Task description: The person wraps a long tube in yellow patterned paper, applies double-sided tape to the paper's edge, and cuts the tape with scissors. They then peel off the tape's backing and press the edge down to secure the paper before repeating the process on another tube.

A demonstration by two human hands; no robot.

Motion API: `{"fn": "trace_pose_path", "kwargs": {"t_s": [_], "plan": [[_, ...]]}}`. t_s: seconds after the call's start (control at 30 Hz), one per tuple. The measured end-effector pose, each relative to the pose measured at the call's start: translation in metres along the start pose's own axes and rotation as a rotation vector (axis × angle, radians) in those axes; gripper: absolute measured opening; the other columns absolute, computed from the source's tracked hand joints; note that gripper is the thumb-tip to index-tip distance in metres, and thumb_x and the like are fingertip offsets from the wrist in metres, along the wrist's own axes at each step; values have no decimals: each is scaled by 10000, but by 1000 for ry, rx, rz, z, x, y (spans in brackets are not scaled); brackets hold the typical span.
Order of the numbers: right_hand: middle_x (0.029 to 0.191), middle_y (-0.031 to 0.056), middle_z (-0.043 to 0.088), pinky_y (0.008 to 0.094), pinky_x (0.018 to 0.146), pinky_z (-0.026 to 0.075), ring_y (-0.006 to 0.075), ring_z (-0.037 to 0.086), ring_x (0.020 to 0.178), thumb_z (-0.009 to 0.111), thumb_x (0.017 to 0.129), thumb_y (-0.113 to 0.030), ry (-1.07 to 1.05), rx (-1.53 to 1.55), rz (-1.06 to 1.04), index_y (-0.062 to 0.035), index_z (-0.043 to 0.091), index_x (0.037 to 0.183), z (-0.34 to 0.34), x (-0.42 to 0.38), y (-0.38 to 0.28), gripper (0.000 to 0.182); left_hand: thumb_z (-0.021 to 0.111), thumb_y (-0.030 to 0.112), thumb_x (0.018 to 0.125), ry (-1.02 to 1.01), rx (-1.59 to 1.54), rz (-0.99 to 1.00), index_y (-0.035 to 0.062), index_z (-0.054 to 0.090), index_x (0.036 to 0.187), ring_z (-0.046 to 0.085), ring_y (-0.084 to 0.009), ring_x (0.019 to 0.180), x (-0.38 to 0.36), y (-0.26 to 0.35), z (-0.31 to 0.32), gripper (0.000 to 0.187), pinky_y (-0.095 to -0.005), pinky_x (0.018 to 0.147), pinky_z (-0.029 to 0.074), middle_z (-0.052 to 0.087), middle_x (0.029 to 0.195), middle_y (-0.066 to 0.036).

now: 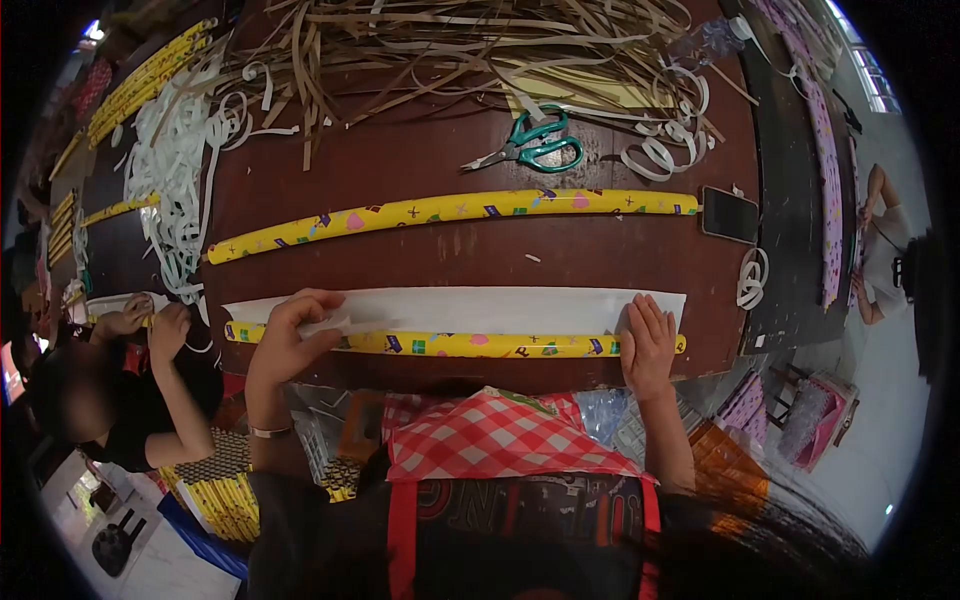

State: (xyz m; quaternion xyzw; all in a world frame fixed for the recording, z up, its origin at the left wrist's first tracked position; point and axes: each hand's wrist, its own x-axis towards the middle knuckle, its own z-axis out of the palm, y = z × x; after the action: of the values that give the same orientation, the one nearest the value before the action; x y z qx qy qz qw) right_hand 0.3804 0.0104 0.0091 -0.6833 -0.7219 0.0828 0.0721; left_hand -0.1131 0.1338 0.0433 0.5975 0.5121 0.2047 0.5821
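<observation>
A yellow patterned roll of wrapping paper lies along the table's near edge, its white underside spread out behind it. At the roll's left part, my left hand is curled, with a thin whitish strip between thumb and fingers. My right hand lies with fingers extended over the roll's right end and the white sheet. Farther back rests a second yellow patterned roll, fully wound and touched by neither hand.
Green-handled scissors lie behind the second roll, near a heap of brown and white strips. A phone is at the right. White strips pile up at left, where another person's hands work. Another person stands far right.
</observation>
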Motion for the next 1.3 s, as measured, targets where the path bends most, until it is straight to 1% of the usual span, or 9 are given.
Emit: {"fn": "trace_pose_path", "kwargs": {"t_s": [0.17,0.23,0.57,0.77,0.83,0.97,1.17,1.23,1.3], "plan": [[1356,129,538,550,1083,284,302,461,1308,535,904,-203,-5,11,1,-35,597,1235,-2,0,-1,376,709,-22,755,36,3,-78,6,466,772,570,-188,985,3,-14,-3,245,-305,858,442,619,1146,-138],[1356,130,539,550,1084,282,303,460,1308,532,907,-205,-13,7,5,-34,597,1235,-2,0,-1,376,703,-14,772,53,-140,-154,16,471,774,567,-185,993,4,-18,-4,234,-304,859,442,613,1170,-139],[1342,137,550,542,1091,276,308,469,1300,513,921,-216,-11,3,19,-28,605,1228,-1,0,-1,372,709,6,778,186,-55,-75,25,467,763,557,-187,1035,6,-23,-6,243,-316,909,426,589,1206,-146],[1344,140,548,545,1087,278,311,469,1300,510,920,-206,-16,3,21,-28,605,1227,-1,0,-1,368,752,32,754,245,108,-47,25,456,734,552,-156,944,9,-25,-7,296,-292,827,441,610,1070,-119],[1345,139,546,544,1085,279,310,468,1300,513,916,-200,-13,1,16,-26,604,1227,-1,-1,-1,368,777,58,746,336,179,-30,22,444,705,541,-139,833,10,-28,-6,338,-283,723,452,609,954,-103],[1345,142,544,549,1079,281,314,469,1297,527,904,-193,-13,-5,8,-18,600,1223,-1,0,-1,371,798,89,742,409,257,-81,13,442,691,527,-134,749,13,-20,0,367,-288,642,449,601,870,-103],[1340,147,545,561,1071,283,325,474,1288,543,893,-191,-23,15,5,-12,599,1219,-3,1,-2,376,823,202,728,507,427,-172,-3,493,699,569,-197,684,18,-12,8,390,-326,594,454,596,774,-111],[1343,147,542,558,1074,281,324,471,1290,545,893,-189,-24,17,5,-10,597,1220,-4,1,-1,377,826,250,708,547,648,-145,13,512,694,573,-263,671,19,-7,11,394,-363,573,446,576,731,-111],[1346,148,539,555,1077,278,324,469,1293,547,892,-187,-26,24,-2,-8,596,1221,-4,1,-1,378,828,265,696,557,730,-148,25,511,687,566,-280,666,21,2,17,398,-378,567,440,564,715,-108]]}}
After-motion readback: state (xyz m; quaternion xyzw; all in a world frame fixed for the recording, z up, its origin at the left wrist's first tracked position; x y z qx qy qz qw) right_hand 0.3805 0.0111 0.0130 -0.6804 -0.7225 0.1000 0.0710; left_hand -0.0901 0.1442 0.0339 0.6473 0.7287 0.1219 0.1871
